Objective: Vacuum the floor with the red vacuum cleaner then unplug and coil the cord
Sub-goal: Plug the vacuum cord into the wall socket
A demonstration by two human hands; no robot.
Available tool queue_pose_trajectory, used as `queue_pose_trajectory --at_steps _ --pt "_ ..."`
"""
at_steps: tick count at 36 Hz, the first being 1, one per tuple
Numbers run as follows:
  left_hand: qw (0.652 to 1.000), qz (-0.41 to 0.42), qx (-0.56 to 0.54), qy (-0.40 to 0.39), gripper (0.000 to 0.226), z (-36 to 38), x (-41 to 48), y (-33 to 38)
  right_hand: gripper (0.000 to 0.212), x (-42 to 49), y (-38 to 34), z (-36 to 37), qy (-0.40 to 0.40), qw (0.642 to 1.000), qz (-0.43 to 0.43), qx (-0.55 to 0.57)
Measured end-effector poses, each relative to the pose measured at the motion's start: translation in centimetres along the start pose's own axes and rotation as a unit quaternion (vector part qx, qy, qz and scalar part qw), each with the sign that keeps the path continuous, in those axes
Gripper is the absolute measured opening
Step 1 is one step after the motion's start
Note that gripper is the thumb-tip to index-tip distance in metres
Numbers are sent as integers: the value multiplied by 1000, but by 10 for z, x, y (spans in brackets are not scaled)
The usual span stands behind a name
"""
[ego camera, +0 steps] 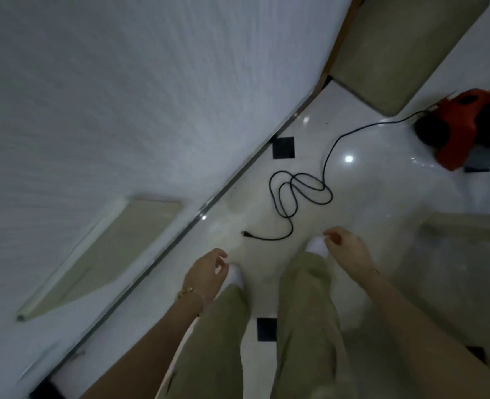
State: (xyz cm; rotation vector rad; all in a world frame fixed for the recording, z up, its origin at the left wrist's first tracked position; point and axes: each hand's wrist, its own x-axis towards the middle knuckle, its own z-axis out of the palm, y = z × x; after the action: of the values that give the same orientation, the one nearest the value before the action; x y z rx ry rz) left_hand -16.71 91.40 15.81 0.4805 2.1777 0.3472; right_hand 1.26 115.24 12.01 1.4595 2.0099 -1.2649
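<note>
The red vacuum cleaner (465,131) stands on the white tiled floor at the far right. Its black cord (298,194) runs from it across the floor and lies in loose loops ahead of my feet. The plug end (245,233) lies free on the tiles near the wall. My left hand (206,272) hangs above my left foot with loosely curled fingers, holding nothing. Over my right foot my right hand (344,246) hangs the same way, empty, a little short of the cord.
A white wall (123,96) runs along the left with a dark baseboard strip. A beige panel (105,254) sits low on the wall. A beige mat (405,47) lies at the top right, and pale furniture (468,226) stands at the right.
</note>
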Motion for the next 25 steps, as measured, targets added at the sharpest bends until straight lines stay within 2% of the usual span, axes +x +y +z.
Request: queue_pose_trajectory --at_steps 4,15,20,25 --pt "1000 -20 -18 14 23 10 -3 -54 26 1 2 68 -28 999 -11 -28" --pt "994 -59 55 80 32 75 51 -204 34 91 34 233 -123 978 -114 -125" --pt "990 -87 61 94 32 130 92 -275 35 152 62 297 -99 963 -185 -167" --pt "990 -60 82 99 36 197 151 -349 40 220 86 358 -54 947 -216 -229"
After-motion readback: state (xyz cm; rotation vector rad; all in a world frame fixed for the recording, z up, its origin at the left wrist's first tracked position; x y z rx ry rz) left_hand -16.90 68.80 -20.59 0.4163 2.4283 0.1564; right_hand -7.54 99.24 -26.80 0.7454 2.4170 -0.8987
